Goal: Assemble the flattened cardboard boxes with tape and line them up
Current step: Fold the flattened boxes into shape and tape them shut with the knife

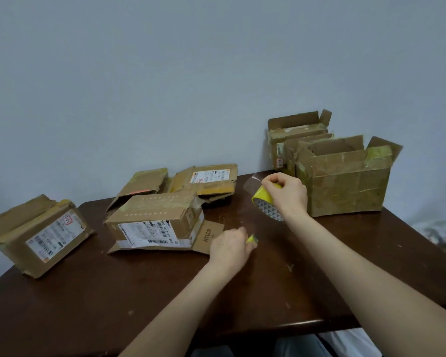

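Note:
My right hand (286, 195) grips a yellow roll of tape (264, 202) held above the table, a clear strip rising from it toward the back. My left hand (229, 247) rests on the table just right of a half-folded box (155, 222) with a shipping label, pinching a small yellow-green item (251, 239). Two flattened boxes (204, 180) lie behind that box. Another labelled box (36, 233) sits at the table's left edge. Two assembled, open-topped boxes (345, 181) stand one behind the other at the back right.
The dark brown wooden table (139, 292) carries everything; its front edge runs close to my body. A plain pale wall stands directly behind it. Fabric shows off the right side (438, 230).

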Demonstrator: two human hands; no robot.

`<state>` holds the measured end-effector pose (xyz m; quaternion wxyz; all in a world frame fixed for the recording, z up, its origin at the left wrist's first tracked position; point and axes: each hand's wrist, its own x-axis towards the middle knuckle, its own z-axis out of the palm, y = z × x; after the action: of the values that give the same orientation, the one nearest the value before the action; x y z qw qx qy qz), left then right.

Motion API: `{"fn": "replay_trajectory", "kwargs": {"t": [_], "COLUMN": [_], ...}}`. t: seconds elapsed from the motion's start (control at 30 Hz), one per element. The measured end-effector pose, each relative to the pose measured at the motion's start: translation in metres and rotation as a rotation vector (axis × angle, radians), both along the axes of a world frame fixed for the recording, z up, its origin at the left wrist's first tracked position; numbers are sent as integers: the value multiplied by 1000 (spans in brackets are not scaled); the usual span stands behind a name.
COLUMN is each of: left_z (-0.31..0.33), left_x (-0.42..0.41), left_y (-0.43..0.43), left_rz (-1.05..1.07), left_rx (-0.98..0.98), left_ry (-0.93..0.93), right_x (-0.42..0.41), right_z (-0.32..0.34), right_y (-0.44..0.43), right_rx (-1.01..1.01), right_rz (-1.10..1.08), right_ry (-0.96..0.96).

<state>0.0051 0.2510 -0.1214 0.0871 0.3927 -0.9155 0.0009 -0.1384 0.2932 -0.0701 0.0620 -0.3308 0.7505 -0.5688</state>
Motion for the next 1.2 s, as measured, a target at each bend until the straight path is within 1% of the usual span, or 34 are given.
{"fn": "replay_trajectory", "kwargs": {"t": [0.03, 0.1, 0.13, 0.17, 0.2, 0.3, 0.33, 0.5, 0.6, 0.73, 0.8, 0.87, 0.97, 1.03, 1.13, 1.2], "left_z": [2, 19, 31, 43, 54, 67, 67, 66, 64, 60, 62, 64, 60, 53, 46, 41], "left_x": [-3, -10, -16, -22, -28, -44, -48, -56, -58, -61, -62, -61, -57, -51, -34, -19], "left_y": [0, -2, -3, -4, -7, -15, -18, -22, -21, -21, -22, -23, -24, -25, -28, -26], "left_rz": [-40, -163, -208, -221, -204, -75, -61, -84, -47, -28, -26, -20, -28, -41, -13, -2], "left_rx": [-30, -195, -284, -342, -335, -120, -63, 178, 213, 207, 248, 222, 100, 43, 93, 162], "left_ry": [91, 418, 550, 626, 643, 520, 504, 632, 710, 755, 788, 753, 623, 533, 357, 149], "right_x": [-3, -7, -9, -9, -10, -7, -7, -10, -12, -18, -21, -20, -16, -13, -11, -13], "right_z": [0, -1, -1, -1, -1, -2, -3, -7, -10, -4, -3, -5, -9, -10, -12, -13], "right_y": [1, 4, 5, 6, 6, 6, 7, 10, 10, 15, 18, 20, 19, 18, 20, 26], "right_rx": [-2, 1, 5, 12, 17, 17, 14, -20, -25, -42, -21, -26, -24, 21, 112, 195], "right_rz": [-7, -7, -5, -5, -7, -6, 0, 37, 69, 158, 218, 248, 236, 230, 208, 194], "right_ry": [7, 18, 24, 31, 36, 51, 58, 100, 97, -41, -16, 16, 82, 143, 241, 318]}}
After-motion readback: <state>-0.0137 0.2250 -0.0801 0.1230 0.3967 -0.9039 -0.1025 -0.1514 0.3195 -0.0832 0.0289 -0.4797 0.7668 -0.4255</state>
